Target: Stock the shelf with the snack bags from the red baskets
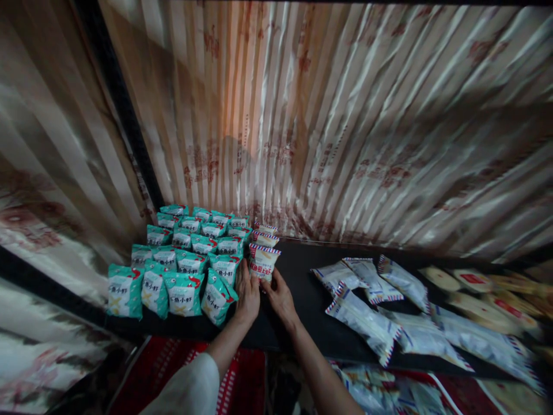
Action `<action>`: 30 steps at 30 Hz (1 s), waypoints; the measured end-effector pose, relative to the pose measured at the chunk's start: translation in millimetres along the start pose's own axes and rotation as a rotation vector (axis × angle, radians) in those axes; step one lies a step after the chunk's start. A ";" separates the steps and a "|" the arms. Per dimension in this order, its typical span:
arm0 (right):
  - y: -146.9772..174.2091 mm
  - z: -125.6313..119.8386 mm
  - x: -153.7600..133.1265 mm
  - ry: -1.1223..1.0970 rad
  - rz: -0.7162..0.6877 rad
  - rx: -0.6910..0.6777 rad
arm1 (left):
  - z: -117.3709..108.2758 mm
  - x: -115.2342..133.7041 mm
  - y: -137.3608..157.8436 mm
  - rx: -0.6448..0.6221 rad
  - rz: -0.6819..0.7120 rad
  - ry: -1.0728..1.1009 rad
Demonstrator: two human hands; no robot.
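Pale flat packs (484,308) far right blurred, run off edge; rear striped-edge packets (265,238) mostly hidden behind front packet (264,260); back teal snack bags (174,210) partly covered by front rows; lower-shelf packets (372,391), white sleeve (188,387) cut by bottom edge; curtain lettering (330,151) too small to read

On my screen I saw a printed curtain (345,115) behind the shelf's (317,311) back edge, a dark post (117,86) by its back left corner, blurred pale packs (479,311) toward its right end.
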State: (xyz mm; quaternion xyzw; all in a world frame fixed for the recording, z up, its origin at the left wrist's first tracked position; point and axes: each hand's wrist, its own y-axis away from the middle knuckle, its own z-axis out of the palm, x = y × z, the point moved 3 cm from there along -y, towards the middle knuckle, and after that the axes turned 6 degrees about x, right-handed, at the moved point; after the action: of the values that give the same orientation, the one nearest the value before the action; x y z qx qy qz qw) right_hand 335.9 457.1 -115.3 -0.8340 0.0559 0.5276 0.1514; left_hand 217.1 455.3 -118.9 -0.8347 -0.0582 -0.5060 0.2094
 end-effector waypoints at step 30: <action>14.3 -57.5 -14.4 0.278 -0.236 0.214 | -30.5 26.7 47.1 -0.217 0.318 -0.126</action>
State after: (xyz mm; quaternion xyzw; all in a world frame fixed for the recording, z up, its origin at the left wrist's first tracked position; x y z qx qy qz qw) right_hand 375.7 424.7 -82.2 -0.8787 0.0339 0.3773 0.2906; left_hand 219.5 397.1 -97.2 -0.8810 0.1165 -0.4168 0.1913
